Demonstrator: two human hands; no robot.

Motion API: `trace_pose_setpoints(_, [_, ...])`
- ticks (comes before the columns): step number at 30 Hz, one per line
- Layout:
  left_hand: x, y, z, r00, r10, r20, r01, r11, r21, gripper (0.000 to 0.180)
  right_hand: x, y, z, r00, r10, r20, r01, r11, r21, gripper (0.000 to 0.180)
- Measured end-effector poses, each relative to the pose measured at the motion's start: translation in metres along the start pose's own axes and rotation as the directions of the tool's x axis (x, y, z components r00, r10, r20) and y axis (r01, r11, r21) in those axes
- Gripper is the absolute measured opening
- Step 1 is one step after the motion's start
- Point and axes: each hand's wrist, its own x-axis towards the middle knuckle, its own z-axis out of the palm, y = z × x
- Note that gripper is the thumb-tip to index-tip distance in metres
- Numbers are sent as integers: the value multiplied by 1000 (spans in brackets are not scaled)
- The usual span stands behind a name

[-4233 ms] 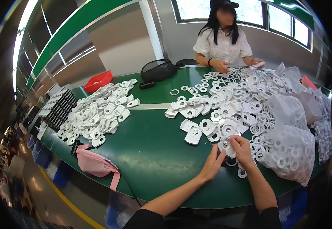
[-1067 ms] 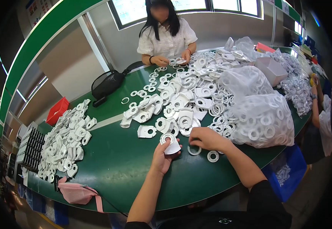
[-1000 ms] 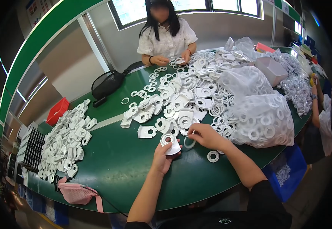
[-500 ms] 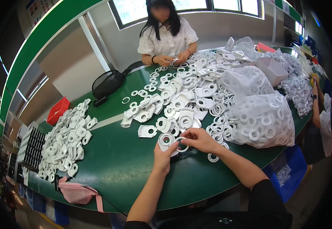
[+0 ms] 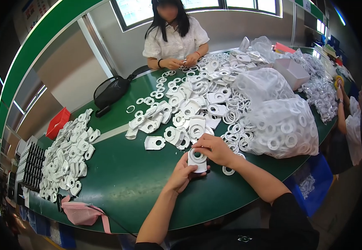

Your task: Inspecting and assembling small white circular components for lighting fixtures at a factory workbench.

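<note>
Over the near part of the green table (image 5: 118, 179), your left hand (image 5: 182, 176) is clamped on a white plate (image 5: 197, 167), thumb across its lower end and fingers underneath. Against the plate's upper, rounded end lies a white ring (image 5: 191, 157). Your right hand (image 5: 215, 149) bends its fingers over the upper edge of that ring; you cannot tell from this view whether they grip it or only press on it. Just beyond your hands spreads a heap of white parts (image 5: 189, 107), plates mixed with rings. To your right, clear bags (image 5: 284, 130) full of rings sit beside it. Well apart on your left is another pile of white parts (image 5: 66, 156), with a pink pouch (image 5: 80, 212) nearer you. Across the table, a co-worker (image 5: 177, 43) holds both hands together.
</note>
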Motion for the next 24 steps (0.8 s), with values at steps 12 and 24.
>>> trace_pose_setpoints(12, [-2, 3, 0, 999, -40, 33, 37, 997, 62, 52, 0, -2, 2, 993, -114, -26, 110, 988, -111, 12])
trace_pose_setpoints(24, [0, -6, 1, 994, 108, 10, -106, 957, 271, 39, 0, -4, 0, 989, 148, -5, -146, 980, 137, 14])
